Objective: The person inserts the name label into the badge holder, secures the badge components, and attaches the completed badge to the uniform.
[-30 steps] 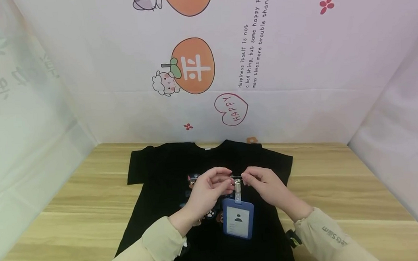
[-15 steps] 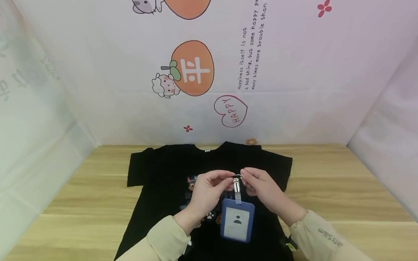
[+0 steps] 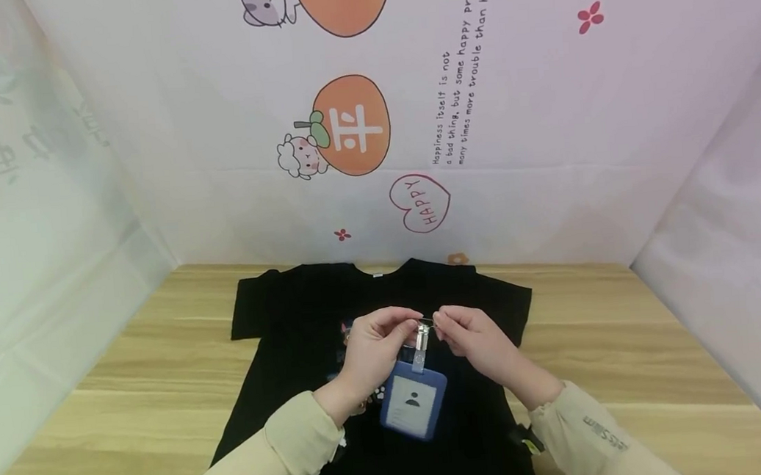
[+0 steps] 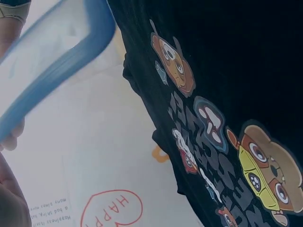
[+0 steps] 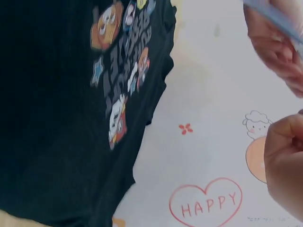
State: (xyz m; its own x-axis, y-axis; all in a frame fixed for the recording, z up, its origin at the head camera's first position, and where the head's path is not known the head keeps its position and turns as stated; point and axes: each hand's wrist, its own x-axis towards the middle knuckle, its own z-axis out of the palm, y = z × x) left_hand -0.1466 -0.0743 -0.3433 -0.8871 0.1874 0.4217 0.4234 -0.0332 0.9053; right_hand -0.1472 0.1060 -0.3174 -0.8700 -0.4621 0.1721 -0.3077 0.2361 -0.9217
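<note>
A blue badge holder (image 3: pixel 414 401) with a white card in it hangs tilted over the black T-shirt (image 3: pixel 279 303), below both hands. At its top is a silver metal clip (image 3: pixel 421 338) on a clear strap. My left hand (image 3: pixel 371 352) pinches the top of this clip between thumb and fingers. My right hand (image 3: pixel 481 344) pinches a thin wire pin (image 3: pixel 428 320) that stretches from the clip. In the left wrist view the holder's blue edge (image 4: pixel 52 80) is blurred and close. The right wrist view has my right hand (image 5: pixel 286 161) at the right border, fingers curled.
The T-shirt lies spread on a wood-grain table (image 3: pixel 614 353), its cartoon print (image 4: pixel 213 137) partly behind my left hand. A white printed cloth (image 3: pixel 530 109) stands behind and at both sides. A small dark item with a yellow-green patch (image 3: pixel 529 440) is by my right sleeve.
The badge holder and clip have swung left and tilted. The right fingertips have shifted slightly left with the wire. Both hands keep their pinch at nearly the same place.
</note>
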